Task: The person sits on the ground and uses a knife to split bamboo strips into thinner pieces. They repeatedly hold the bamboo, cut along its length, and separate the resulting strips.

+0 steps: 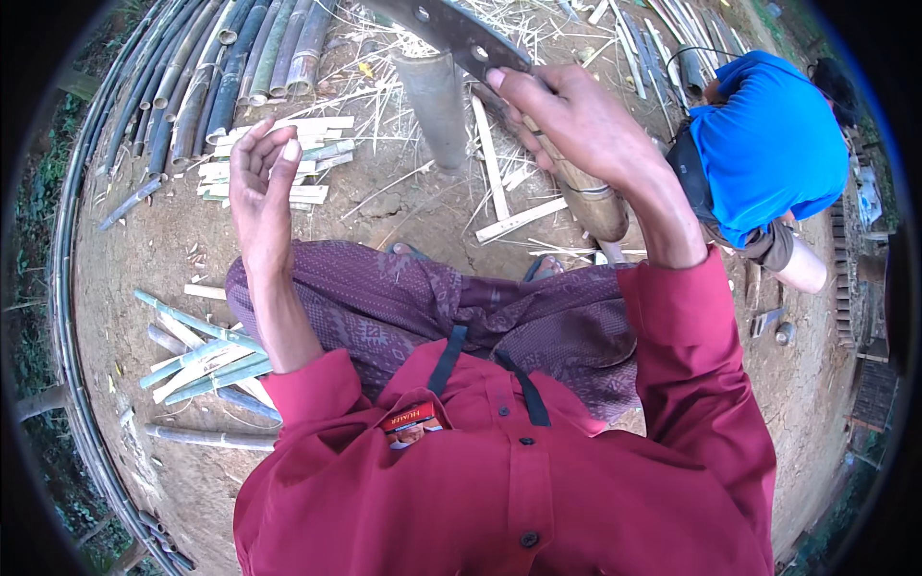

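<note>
My right hand (567, 120) is closed around a large knife whose dark, flat blade (437, 29) has round holes and points up and left. Beneath that hand lies a thick piece of bamboo (597, 206); I cannot tell whether it is joined to the knife. Just left of the blade stands a grey, tapering stump (434, 110), partly covered by it. My left hand (259, 182) is raised with loosely curled fingers apart from the thumb, holding nothing. Behind it, pale split bamboo strips (312, 158) lie stacked on the ground.
Long bamboo poles (226, 58) lie at the far left. More split pieces (206, 355) rest beside my left knee. Shavings and thin strips (384, 101) litter the dirt ahead. A person in a blue shirt (773, 144) bends close on my right, near more strips (643, 48).
</note>
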Demonstrator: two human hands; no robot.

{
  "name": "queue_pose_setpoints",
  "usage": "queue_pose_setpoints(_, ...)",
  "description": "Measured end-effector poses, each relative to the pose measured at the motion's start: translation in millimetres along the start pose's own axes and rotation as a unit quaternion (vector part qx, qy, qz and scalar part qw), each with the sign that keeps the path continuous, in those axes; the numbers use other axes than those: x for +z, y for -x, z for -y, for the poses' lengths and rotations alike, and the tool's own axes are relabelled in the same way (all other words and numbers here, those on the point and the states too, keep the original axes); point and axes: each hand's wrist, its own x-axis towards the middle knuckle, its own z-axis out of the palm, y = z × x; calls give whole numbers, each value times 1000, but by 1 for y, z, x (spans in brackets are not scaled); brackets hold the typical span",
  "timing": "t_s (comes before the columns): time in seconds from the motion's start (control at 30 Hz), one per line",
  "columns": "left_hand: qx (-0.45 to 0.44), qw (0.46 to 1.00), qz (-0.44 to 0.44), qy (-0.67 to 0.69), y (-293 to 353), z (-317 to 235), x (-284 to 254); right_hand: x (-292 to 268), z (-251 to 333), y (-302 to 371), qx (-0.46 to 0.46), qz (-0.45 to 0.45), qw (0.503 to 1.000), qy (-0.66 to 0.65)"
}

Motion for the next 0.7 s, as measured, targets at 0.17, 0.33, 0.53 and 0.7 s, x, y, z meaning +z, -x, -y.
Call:
queue_pose_setpoints(0.17, -6, 994, 45, -97, -21, 16, 46, 86, -98, -92, 11, -69, 989, 131)
queue_pose_setpoints(0.33, 7, 975, 129, -179, -9, 7, 30, 58, -68, -78, 8, -38, 999, 15)
queue_pose_setpoints(0.53, -58, 982, 138, -114, 25, 17, 20, 52, -66, -37, 65, -9, 997, -30)
queue_pose_setpoints(0.7, -49, 969, 203, -134, 63, 26, 44, 109, -126, -107, 102, -2, 993, -51)
